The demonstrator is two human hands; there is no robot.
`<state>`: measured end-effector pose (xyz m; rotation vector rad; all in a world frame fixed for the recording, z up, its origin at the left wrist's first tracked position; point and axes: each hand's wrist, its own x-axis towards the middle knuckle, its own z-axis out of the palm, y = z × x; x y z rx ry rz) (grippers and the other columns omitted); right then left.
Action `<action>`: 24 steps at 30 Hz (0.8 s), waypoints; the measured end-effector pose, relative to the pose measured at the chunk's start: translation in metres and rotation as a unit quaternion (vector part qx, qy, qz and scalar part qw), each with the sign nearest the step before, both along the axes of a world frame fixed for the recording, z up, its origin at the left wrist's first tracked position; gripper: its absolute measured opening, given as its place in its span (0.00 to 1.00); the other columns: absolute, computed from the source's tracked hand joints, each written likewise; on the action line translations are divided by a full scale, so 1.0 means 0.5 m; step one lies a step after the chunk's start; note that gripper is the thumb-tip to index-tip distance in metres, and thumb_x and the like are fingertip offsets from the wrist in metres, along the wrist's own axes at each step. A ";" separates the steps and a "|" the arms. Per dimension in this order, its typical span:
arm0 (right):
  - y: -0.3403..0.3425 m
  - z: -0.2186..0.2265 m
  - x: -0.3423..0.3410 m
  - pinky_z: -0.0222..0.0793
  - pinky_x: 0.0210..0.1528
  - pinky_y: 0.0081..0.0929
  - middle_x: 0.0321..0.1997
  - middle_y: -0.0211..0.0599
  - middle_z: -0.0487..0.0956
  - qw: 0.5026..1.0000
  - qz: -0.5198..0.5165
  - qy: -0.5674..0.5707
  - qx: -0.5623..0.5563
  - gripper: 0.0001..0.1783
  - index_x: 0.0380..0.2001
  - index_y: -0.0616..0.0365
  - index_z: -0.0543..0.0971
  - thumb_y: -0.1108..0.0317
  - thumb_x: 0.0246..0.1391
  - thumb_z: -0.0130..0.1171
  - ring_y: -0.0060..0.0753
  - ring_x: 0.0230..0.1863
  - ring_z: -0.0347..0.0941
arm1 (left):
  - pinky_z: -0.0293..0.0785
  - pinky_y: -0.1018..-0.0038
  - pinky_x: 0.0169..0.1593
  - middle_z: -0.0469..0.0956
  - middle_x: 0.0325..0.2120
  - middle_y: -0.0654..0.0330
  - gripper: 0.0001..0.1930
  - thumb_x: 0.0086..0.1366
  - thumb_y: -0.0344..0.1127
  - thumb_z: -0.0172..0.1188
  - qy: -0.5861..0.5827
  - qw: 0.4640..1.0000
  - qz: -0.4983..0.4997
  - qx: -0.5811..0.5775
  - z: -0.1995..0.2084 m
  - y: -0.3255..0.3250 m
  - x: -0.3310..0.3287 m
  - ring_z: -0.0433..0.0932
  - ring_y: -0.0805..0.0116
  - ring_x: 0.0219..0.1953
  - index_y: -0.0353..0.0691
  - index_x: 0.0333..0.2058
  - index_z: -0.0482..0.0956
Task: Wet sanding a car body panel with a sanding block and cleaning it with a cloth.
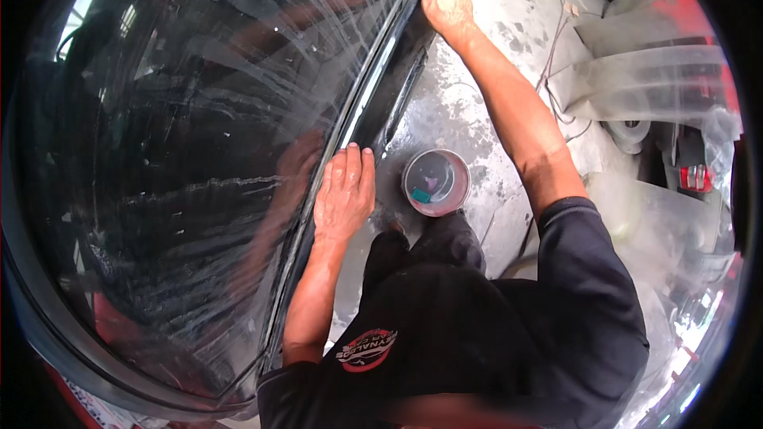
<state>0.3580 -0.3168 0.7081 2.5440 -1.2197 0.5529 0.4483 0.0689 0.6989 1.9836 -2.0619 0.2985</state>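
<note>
A large, dark, glossy curved pane [199, 135] that looks like car glass fills the left side, wet with pale streaks and reflecting my arms. Along its right side runs a black edge trim [362, 107] with a bright highlight. My left hand [344, 191] lies on the lower part of this trim, fingers stretched out side by side toward the pane. Farther up, my right hand [447, 4] has its fingers bent over the trim's far end; the thumb is hidden. Both hands look wet.
A round bucket [437, 183] with liquid and a green item stands on the wet, stained concrete floor [509, 8] by my feet. To the right are translucent plastic sheeting [644, 83], a red lamp [695, 179] and a thin cable [550, 71].
</note>
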 end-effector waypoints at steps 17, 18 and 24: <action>0.074 -0.036 0.015 0.82 0.39 0.53 0.50 0.44 0.74 0.997 0.024 0.066 0.023 0.21 0.56 0.61 0.74 0.64 0.62 0.52 0.56 0.48 0.73 | 0.72 0.63 0.61 0.73 0.56 0.46 0.19 0.66 0.33 0.57 -0.016 1.000 0.004 -0.001 0.001 0.009 0.007 0.73 0.53 0.57 0.33 0.54 0.77; 0.080 -0.041 0.007 0.82 0.38 0.54 0.50 0.43 0.74 0.998 0.010 0.050 0.047 0.23 0.59 0.60 0.72 0.65 0.62 0.50 0.56 0.48 0.73 | 0.72 0.63 0.61 0.73 0.56 0.46 0.19 0.66 0.33 0.57 -0.016 1.000 0.006 0.001 0.001 0.012 0.006 0.73 0.53 0.57 0.33 0.54 0.77; -0.029 -0.020 -0.007 0.72 0.55 0.49 0.52 0.53 0.75 0.989 -0.008 -0.099 0.107 0.18 0.55 0.57 0.79 0.71 0.62 0.52 0.61 0.53 0.74 | 0.72 0.61 0.60 0.73 0.56 0.46 0.19 0.65 0.33 0.58 -0.025 1.000 -0.001 0.013 0.003 0.004 0.001 0.73 0.52 0.56 0.32 0.53 0.78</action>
